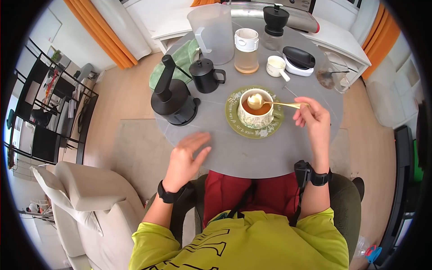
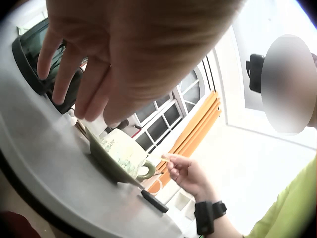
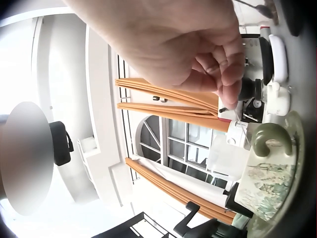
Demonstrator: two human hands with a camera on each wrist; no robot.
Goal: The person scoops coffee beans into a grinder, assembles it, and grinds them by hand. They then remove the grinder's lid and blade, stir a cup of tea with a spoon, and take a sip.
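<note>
My right hand pinches the handle end of a gold spoon. A white, creamy lump sits in the spoon's bowl, which is over the cup's opening. Below it, amber-brown liquid shows in the patterned cup, whose green handle appears in the right wrist view. The cup stands on a green plate with pale lettering. My left hand hovers at the table's near left side with fingers extended, holding nothing; in the left wrist view its palm fills the top.
Left of the cup stand a black hand grinder and a black pot. Behind are a translucent pitcher, a glass with a white collar, a small white cup and another grinder. The grey round table ends near my lap.
</note>
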